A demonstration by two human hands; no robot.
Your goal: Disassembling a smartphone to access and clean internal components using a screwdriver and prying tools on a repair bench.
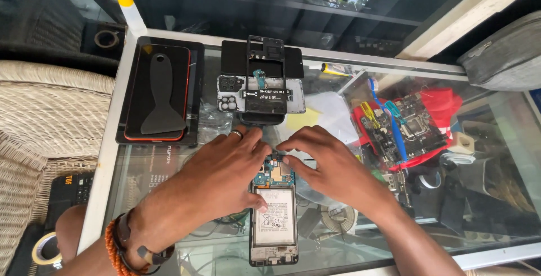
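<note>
Opened phone (pixel 274 219) lies back-off on the glass surface (pixel 169 169) at 6 o'clock, battery and circuit board exposed; its top end is hidden under both hands. Left hand (pixel 222 169) covers the upper left of the phone, thumb pressed on the battery corner, ring on one finger. Right hand (pixel 332 166) comes in from 4 o'clock, fingertips (pixel 288 156) pinched narrow at the board's top edge; what they grip is too small to make out. At 12 o'clock: stacked phone frame and back cover (pixel 262 93). At 10 o'clock: dark tray (pixel 159 93) carrying a red-edged phone with a black pry spatula (pixel 162 98). At 3 o'clock, under the glass: motherboard (pixel 408 124) on red cloth, partly blurred by reflections.
</note>
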